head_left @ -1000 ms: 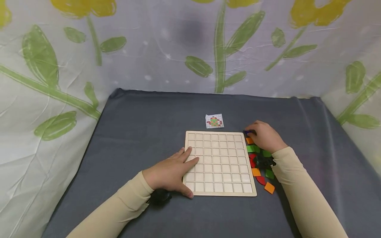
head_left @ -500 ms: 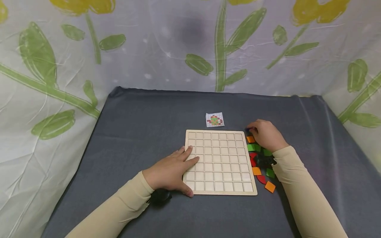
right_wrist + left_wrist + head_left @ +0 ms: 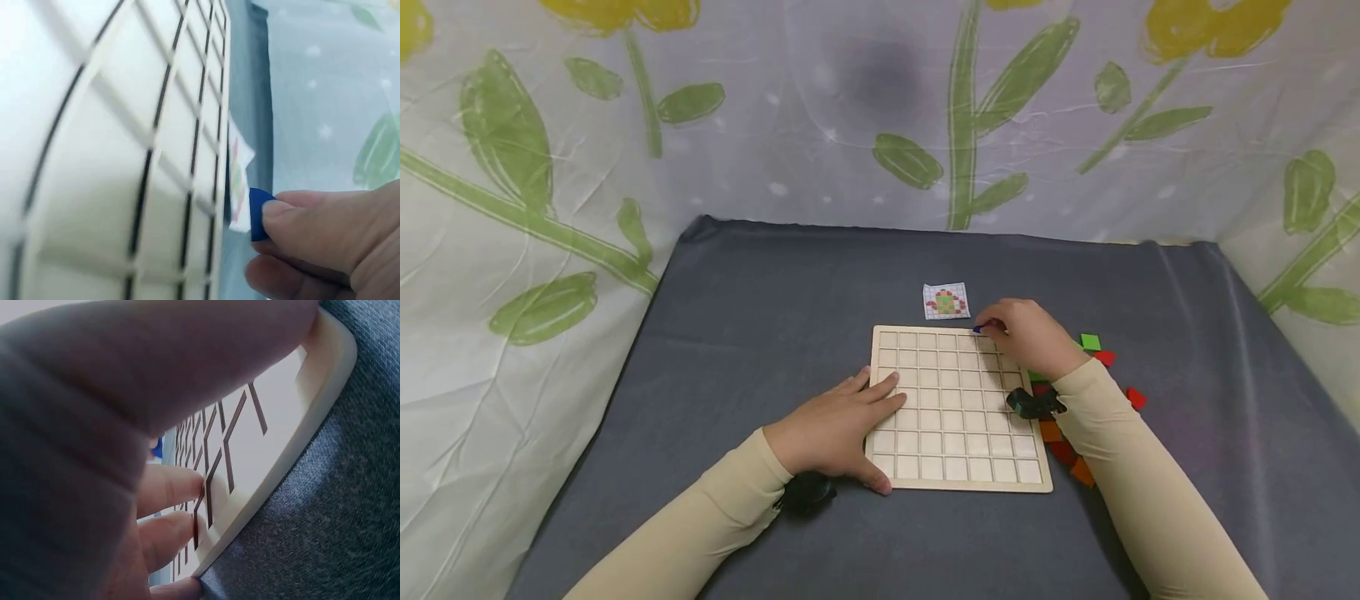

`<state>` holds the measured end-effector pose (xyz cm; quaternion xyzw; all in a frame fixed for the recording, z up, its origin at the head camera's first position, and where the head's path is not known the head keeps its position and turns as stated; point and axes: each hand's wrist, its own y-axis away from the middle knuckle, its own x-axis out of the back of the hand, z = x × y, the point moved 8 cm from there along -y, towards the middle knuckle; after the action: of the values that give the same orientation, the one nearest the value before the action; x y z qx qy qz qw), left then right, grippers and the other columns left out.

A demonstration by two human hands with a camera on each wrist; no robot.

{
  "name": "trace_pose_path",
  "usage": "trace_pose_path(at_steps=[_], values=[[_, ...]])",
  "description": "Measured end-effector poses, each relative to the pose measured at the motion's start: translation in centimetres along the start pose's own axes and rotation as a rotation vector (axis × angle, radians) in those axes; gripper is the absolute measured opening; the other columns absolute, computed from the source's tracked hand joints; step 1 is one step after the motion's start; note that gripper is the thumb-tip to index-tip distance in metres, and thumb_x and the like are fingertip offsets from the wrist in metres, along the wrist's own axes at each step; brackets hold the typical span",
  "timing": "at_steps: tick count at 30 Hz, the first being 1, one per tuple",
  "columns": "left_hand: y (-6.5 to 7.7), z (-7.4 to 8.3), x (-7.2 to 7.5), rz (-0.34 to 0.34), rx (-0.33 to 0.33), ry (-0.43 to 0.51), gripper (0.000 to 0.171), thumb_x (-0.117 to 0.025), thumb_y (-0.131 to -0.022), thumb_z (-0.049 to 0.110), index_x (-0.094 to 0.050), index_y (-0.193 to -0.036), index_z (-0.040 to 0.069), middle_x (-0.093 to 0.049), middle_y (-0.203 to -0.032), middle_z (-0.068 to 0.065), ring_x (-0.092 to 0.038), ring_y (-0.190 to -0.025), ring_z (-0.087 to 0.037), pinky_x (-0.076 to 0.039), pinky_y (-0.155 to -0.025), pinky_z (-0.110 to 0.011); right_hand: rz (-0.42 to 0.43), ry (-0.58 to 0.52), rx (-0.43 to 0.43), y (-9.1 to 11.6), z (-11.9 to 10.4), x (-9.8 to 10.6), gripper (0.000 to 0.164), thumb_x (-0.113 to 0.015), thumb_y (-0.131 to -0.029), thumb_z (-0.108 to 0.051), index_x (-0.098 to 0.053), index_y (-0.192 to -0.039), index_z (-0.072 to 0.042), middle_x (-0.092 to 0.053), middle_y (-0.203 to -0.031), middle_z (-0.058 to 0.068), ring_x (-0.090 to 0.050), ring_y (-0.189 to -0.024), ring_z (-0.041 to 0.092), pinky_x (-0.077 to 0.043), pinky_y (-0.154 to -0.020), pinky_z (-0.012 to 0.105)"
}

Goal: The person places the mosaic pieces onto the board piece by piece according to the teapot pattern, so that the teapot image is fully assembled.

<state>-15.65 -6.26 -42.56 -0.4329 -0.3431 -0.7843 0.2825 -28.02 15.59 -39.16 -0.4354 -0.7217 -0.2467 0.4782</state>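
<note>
From my station I have the left hand point(image 3: 838, 437) laid out flat and spread, gripping nothing; its fingers rest across the left side of a pale grid board point(image 3: 956, 469) and its thumb touches the rim at the near left corner; the right hand point(image 3: 1030, 333) pinches a small blue piece point(image 3: 257, 215) between thumb and fingers; on my head view that piece shows at the far rim of the board, toward its right end, and I cannot tell whether it touches the wood.

The board lies flat on the bench point(image 3: 775, 292), which is covered in dark grey cloth; just beyond its far edge I see a small paper card point(image 3: 946, 302) printed with a red, green and orange figure on a grid; along the board's right side, partly hidden from me by the right arm, lie loose pieces: an orange piece point(image 3: 1051, 431) just beside the rim, more red and orange ones near it, and a green square point(image 3: 1090, 342) farther out; one red piece point(image 3: 1137, 398) lies to the right of the sleeve point(image 3: 1150, 483).
</note>
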Motion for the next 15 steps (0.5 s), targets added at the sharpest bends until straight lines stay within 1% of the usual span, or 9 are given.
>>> trace_pose_path(at_steps=[4,8,12,15], values=[[0.1,0.0,-0.1,-0.001,-0.009,0.009,0.115,-0.090,-0.072,0.063,-0.039,-0.164,0.016,-0.022,-0.175,-0.004,-0.013,-0.160,-0.043,-0.024,-0.128,-0.052,-0.008,-0.006,0.034,-0.9,-1.3,-0.3,0.016,-0.070,-0.100,-0.003,-0.079,-0.113,-0.002,-0.074,-0.101,0.011,-0.069,-0.088,0.024,-0.059,-0.082,0.043],[0.1,-0.1,-0.1,-0.001,-0.016,0.014,0.116,-0.089,-0.073,0.064,-0.038,-0.165,0.016,-0.021,-0.175,-0.005,-0.012,-0.160,-0.043,-0.022,-0.128,-0.051,-0.022,-0.048,0.060,-1.6,-2.3,-0.9,0.016,-0.070,-0.099,-0.002,-0.079,-0.112,-0.001,-0.075,-0.104,0.012,-0.070,-0.091,0.024,-0.059,-0.084,0.043],[0.0,-0.3,-0.2,-0.002,-0.017,0.017,0.115,-0.089,-0.073,0.064,-0.038,-0.165,0.017,-0.020,-0.175,-0.004,-0.011,-0.161,-0.042,-0.021,-0.129,-0.051,-0.046,-0.078,0.063,-2.1,-2.7,-1.8,0.015,-0.070,-0.099,-0.003,-0.079,-0.111,-0.001,-0.076,-0.106,0.012,-0.069,-0.091,0.023,-0.058,-0.083,0.042],[0.0,-0.3,-0.2,-0.004,-0.013,0.023,0.115,-0.089,-0.073,0.064,-0.038,-0.165,0.017,-0.019,-0.175,-0.003,-0.011,-0.161,-0.041,-0.022,-0.128,-0.051,-0.057,-0.077,0.071,-2.2,-2.8,-2.4,0.014,-0.070,-0.099,-0.003,-0.079,-0.110,-0.002,-0.077,-0.107,0.011,-0.071,-0.092,0.023,-0.059,-0.083,0.042]])
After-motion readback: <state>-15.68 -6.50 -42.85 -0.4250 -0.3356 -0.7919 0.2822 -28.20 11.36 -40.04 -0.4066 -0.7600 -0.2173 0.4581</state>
